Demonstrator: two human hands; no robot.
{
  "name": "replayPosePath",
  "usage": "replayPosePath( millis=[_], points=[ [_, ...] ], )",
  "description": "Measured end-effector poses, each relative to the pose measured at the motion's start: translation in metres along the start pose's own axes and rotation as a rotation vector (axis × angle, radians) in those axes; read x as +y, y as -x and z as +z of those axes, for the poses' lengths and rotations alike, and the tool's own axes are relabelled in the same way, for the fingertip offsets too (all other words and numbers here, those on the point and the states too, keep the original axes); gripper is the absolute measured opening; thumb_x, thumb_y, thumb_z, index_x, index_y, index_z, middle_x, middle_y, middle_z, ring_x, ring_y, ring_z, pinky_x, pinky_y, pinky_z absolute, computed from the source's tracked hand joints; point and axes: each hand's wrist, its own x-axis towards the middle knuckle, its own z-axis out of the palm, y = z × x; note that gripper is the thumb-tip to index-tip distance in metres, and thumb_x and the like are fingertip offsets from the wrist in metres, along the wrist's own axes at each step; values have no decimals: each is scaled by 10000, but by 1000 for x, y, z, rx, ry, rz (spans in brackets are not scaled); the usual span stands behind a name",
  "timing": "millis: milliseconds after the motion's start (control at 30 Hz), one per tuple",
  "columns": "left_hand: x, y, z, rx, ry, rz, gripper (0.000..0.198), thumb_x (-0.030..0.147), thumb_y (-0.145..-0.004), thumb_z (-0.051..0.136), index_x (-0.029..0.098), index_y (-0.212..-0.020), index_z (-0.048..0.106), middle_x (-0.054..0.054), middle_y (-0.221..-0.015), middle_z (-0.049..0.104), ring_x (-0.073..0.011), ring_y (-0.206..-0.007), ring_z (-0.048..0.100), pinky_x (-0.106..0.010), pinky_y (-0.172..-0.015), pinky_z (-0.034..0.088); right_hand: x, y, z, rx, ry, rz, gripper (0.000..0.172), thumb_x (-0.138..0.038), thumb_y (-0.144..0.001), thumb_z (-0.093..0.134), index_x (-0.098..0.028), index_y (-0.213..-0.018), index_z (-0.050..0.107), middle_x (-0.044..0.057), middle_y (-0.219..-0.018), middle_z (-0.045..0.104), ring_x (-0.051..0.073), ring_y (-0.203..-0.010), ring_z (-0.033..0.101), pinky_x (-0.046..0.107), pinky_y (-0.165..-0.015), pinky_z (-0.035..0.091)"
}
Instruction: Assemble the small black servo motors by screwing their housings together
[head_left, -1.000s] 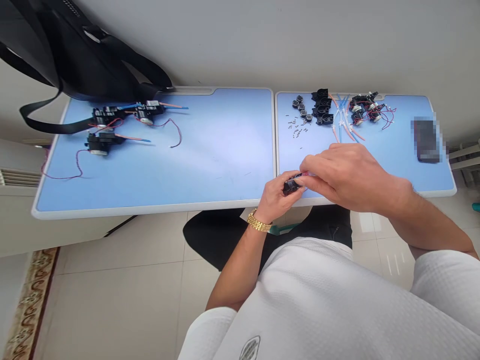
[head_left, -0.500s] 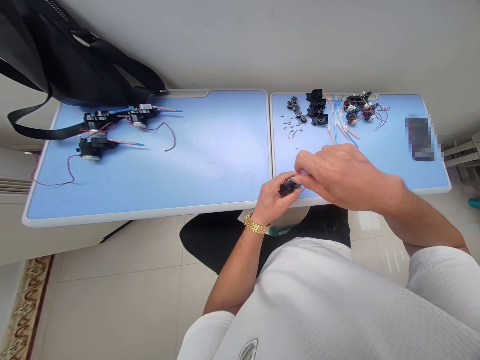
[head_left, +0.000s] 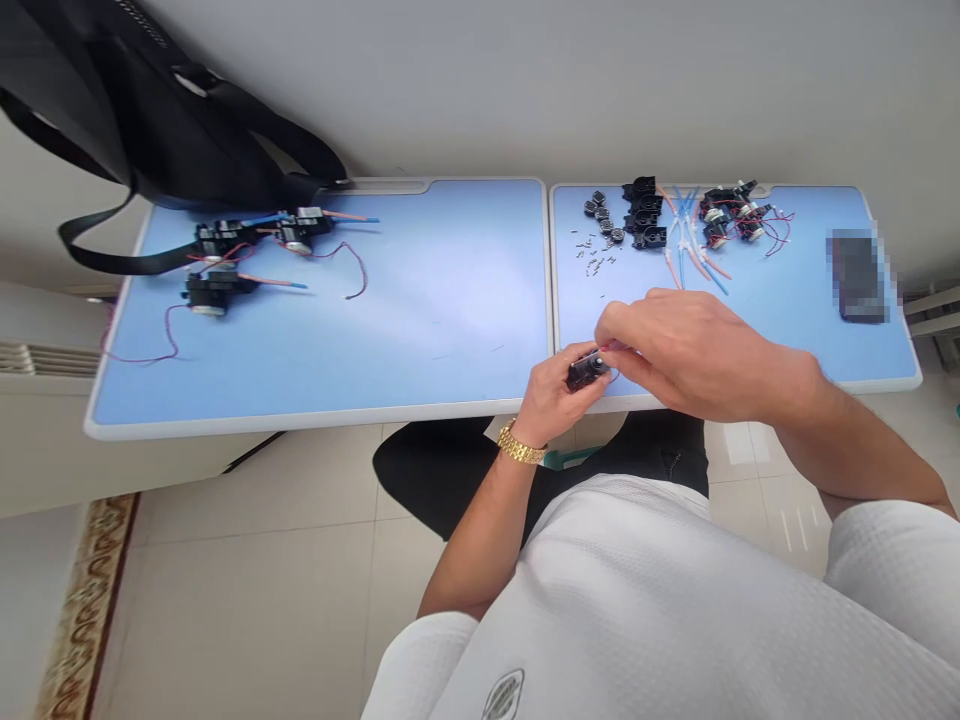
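My left hand [head_left: 556,398] holds a small black plastic housing [head_left: 586,370] at the front edge of the right blue board [head_left: 795,340], and a gold wristwatch [head_left: 520,443] sits on that wrist. My right hand [head_left: 686,355] pinches the same housing from the right with its fingertips. A thin red wire [head_left: 613,377] shows beside it. Much of the housing is hidden by my fingers. Further back lie small round black parts [head_left: 600,208], black housings [head_left: 643,213], blue and orange tubes [head_left: 686,248], wired units [head_left: 735,220] and tiny screws [head_left: 589,255].
On the left blue board [head_left: 375,340] lie several wired black units [head_left: 225,240] with orange and blue tubes. A black bag [head_left: 150,120] overhangs its back corner. A pixelated dark phone [head_left: 857,278] lies at the right. A patterned rug [head_left: 86,610] runs along the tiled floor.
The whole view has shifted slightly right and the boards look a little different in angle. Both my hands stay together on the black housing, with my right fingertips at its right end.
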Motion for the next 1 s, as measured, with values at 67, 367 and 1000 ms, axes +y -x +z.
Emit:
replayPosePath(
  millis=[67, 367, 1000],
  points=[
    [1, 0, 0, -16, -20, -26, 273, 384, -1008, 809, 190, -1201, 792, -68, -1080, 872, -155, -845, 760, -262, -768, 616, 1, 0, 2, 40, 25, -8, 271, -276, -1165, 415, -223, -985, 611, -6, -704, 538, 183, -657, 409, 334, -717, 335],
    [-5, 3, 2, -23, -35, -2, 307, 390, -1032, 803, 212, -1282, 788, -87, -1184, 878, -203, -983, 820, -326, -896, 657, 3, 5, 5, 65, 95, 114, 460, -529, -1216, 402, -221, -1059, 706, 26, -701, 644, 217, -661, 545, 357, -690, 312],
    [-3, 3, 2, -23, -33, 4, 338, 383, -1038, 803, 198, -1320, 787, -81, -1178, 871, -170, -882, 770, -304, -834, 631, -3, 6, 10, 200, 146, -12, 408, -380, -1216, 436, -224, -941, 694, 13, -705, 643, 200, -655, 534, 349, -673, 357]
  ],
)
